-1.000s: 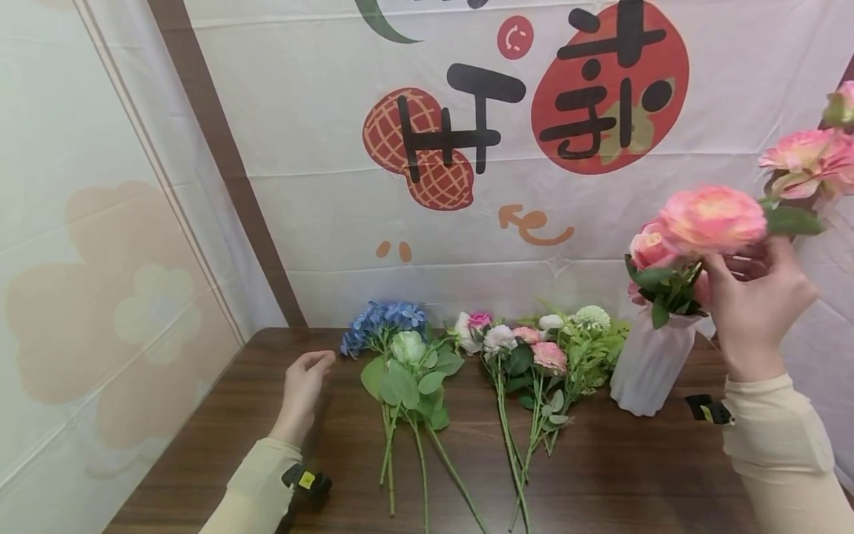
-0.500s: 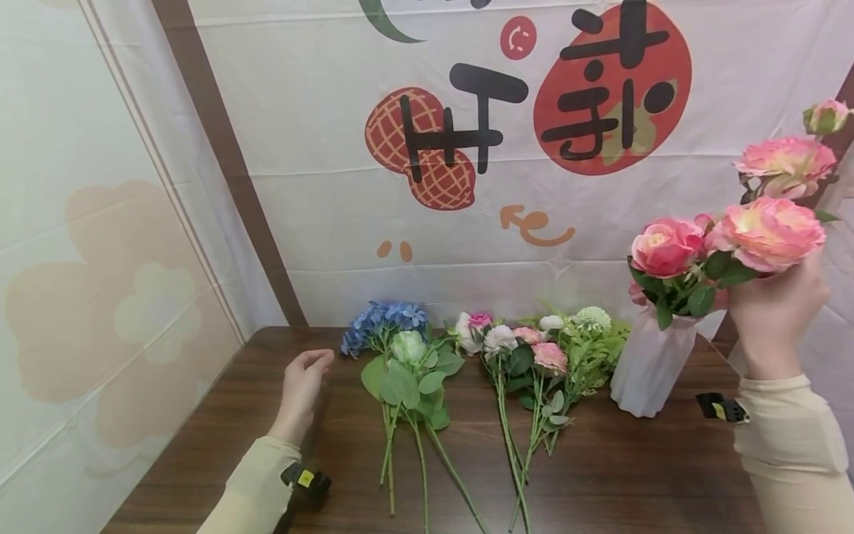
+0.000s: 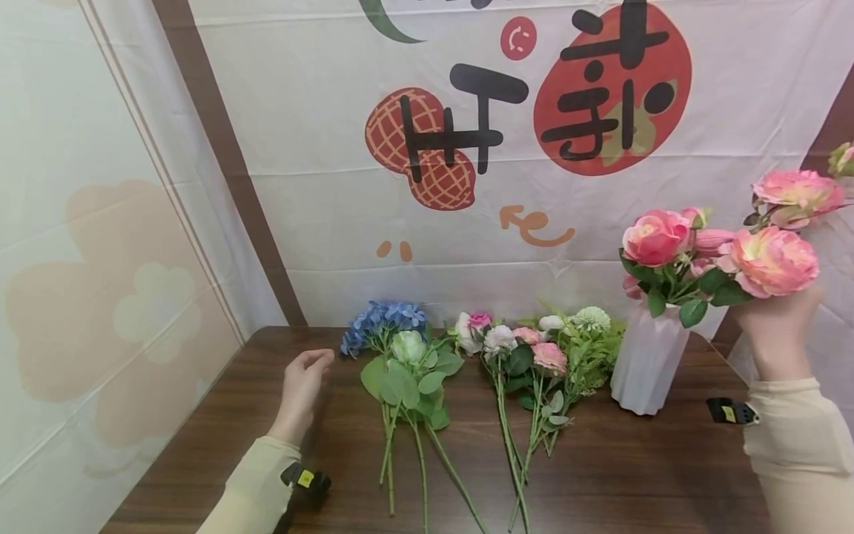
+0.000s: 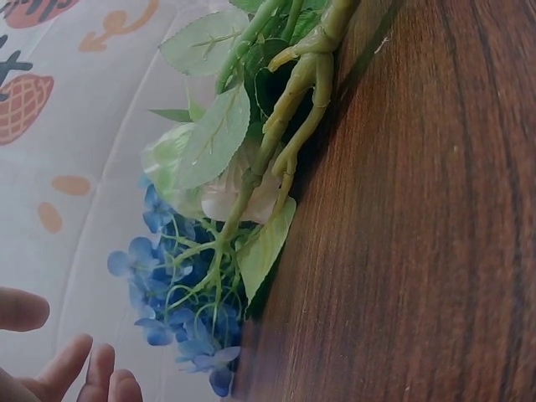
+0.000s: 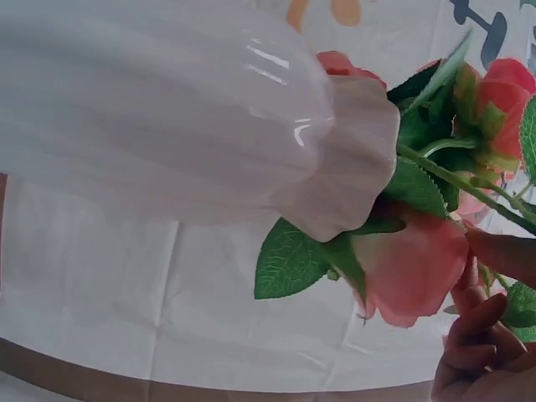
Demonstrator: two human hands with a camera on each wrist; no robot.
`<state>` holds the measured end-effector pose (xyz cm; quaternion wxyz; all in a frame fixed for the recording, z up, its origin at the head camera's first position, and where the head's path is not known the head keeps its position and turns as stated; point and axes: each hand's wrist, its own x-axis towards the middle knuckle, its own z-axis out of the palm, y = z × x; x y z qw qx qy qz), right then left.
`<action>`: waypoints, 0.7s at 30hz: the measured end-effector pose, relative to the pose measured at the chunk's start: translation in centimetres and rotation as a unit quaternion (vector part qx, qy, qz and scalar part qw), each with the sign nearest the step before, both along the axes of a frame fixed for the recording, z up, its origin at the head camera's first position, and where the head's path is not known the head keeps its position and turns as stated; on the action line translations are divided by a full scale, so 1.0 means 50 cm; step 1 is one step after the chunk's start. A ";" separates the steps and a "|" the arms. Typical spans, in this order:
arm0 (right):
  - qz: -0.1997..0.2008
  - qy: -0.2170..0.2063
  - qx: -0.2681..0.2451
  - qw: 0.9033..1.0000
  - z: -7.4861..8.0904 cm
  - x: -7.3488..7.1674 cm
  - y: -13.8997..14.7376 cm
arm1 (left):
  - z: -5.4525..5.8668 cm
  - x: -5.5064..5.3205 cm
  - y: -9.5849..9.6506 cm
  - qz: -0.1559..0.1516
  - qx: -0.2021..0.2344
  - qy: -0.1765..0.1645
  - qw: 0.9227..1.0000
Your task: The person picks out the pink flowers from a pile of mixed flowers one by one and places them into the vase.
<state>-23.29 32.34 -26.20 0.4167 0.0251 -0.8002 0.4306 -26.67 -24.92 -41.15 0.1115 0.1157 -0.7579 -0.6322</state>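
On the right of the head view, a white fluted vase (image 3: 649, 362) holds several pink flowers with green leaves. My right hand (image 3: 782, 326) is at the pink-and-yellow flower (image 3: 774, 259) to the right of the vase mouth, its fingertips mostly hidden by the bloom. In the right wrist view the thumb and curled fingers (image 5: 490, 335) pinch beside a pink bloom (image 5: 410, 268) under the vase rim. My left hand (image 3: 303, 389) rests loosely on the table at the left, holding nothing, near a blue hydrangea (image 3: 383, 324).
On the brown wooden table (image 3: 627, 475) lie a pale green rose (image 3: 408, 347) with long stems, white and pink flowers (image 3: 550, 357), and a white pompom flower (image 3: 591, 319) among light green foliage. Behind the table hangs a printed white cloth (image 3: 320, 222).
My right hand has moved right and down with the pink-and-yellow flower, and the higher pink bloom has sunk too. The vase has straightened slightly. The left hand stays still.
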 end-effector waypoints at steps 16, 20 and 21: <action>-0.172 -0.022 0.116 0.978 0.010 0.019 0.011 | 0.004 0.006 -0.002 0.003 -0.025 -0.007 1.000; -0.167 -0.024 0.129 0.977 0.000 0.021 0.015 | 0.005 0.007 -0.002 0.003 -0.024 -0.008 1.000; -0.167 -0.025 0.129 0.977 -0.002 0.020 0.015 | 0.005 0.007 -0.002 0.003 -0.025 -0.008 1.000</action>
